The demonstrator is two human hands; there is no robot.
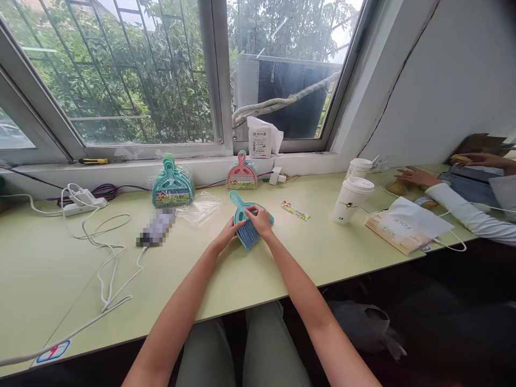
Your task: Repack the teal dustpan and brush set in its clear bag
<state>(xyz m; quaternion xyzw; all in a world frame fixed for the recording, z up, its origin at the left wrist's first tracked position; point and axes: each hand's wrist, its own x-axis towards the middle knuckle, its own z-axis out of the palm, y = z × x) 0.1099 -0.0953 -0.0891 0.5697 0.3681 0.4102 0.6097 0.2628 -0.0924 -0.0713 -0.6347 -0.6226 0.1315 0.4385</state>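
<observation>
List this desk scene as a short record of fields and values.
left hand: touching the brush bristles
right hand: resting on top of the teal brush set
packaged sets: teal stack and a pink one leaning at the wall
cups: two lidded paper cups
co-worker's hand: at the desk's far right
surface: pale green desk

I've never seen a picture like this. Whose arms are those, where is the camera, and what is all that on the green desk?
The camera sits on a person's head, looking down at their own bare arms. Both hands meet on a teal mini broom and dustpan set: the left hand at its side, the right hand on top. On the pale green desk by the window stand a stack of teal sets, a pink set, two paper cups, a paper label and white cables. At far right another person's sleeve shows.
</observation>
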